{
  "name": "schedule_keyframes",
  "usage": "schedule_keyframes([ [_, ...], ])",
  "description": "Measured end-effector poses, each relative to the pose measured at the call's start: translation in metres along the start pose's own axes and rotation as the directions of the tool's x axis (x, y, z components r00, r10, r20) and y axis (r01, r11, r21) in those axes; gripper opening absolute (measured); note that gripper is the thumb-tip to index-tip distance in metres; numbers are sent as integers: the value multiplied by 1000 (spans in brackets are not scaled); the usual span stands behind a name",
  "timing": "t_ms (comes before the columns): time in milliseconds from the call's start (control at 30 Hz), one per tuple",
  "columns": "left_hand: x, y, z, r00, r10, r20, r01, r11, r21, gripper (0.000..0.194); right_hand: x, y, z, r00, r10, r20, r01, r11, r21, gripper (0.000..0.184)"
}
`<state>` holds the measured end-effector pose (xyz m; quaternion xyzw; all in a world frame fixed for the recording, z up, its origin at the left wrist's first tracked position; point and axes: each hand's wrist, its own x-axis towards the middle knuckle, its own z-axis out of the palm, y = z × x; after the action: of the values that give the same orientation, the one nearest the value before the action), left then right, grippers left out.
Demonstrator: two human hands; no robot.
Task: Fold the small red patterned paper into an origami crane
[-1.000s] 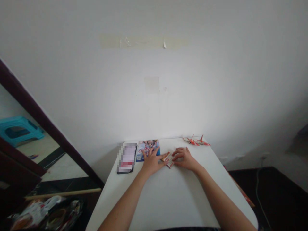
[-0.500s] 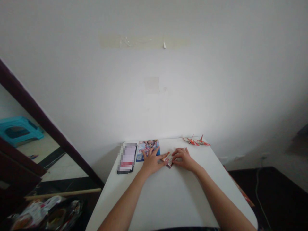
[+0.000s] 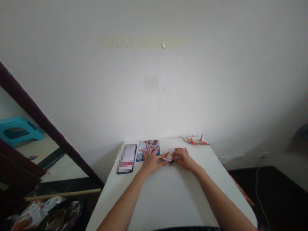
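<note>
A small piece of folded paper [image 3: 167,157], pale with red and dark print, lies on the white table between my hands. My left hand [image 3: 152,162] has its thumb and index finger at the paper's left side, holding it down. Its other fingers spread over a blue printed leaflet [image 3: 140,158]. From the right, my right hand [image 3: 184,158] pinches the paper's edge with curled fingers. The fingertips hide part of the folds.
A phone [image 3: 127,158] lies left of the leaflet. Red-and-white folded paper cranes [image 3: 196,141] rest at the table's [image 3: 168,199] back right, near the wall [image 3: 204,80]. Bags and clutter [image 3: 48,213] sit low at the left, below a mirror-like panel showing a blue stool [image 3: 20,130].
My right fingers have closed in on the paper's right side, and its lower part looks folded or turned over. My left hand has hardly moved.
</note>
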<state>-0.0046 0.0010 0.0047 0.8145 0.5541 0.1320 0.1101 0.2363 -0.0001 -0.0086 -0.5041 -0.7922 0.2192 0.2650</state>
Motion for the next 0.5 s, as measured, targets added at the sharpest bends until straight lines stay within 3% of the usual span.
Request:
schedule_keyframes([
  [333, 2, 0, 0, 1000, -16, -13, 15, 999, -51, 62, 1, -6, 9, 991, -38, -126, 33, 999, -39, 18],
  [500, 2, 7, -3, 999, -45, -25, 43, 995, -95, 46, 1, -10, 12, 986, -24, -163, 12, 997, -70, 18],
])
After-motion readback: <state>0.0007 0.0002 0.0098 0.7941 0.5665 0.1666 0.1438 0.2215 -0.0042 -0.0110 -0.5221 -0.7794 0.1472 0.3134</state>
